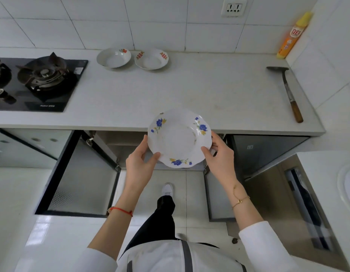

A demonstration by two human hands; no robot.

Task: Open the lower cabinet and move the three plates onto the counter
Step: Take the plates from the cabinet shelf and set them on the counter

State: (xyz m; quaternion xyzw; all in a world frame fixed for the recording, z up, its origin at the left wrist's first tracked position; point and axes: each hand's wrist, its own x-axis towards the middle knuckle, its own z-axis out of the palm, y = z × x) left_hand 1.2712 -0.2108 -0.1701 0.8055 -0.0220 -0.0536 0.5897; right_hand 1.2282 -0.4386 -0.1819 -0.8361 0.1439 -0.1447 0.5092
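Cabinet interior (119,148) mostly hidden behind blue-flower plate (179,137); can't tell what's inside. Both doors open: left door (80,173), right door (215,195). Plate held level over the counter (190,91) front edge, left hand (139,163) and right hand (221,158) pinching opposite rims, thumbs on top. Two plates (114,57) (151,59) at the back wall, just beside each other. Spatula (288,91) right, stove (38,83) left, cut off.

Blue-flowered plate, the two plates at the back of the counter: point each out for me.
Blue-flowered plate (178,136), head view, its centre well.
Left back plate (113,57), head view, its bowl.
Right back plate (151,59), head view, its bowl.
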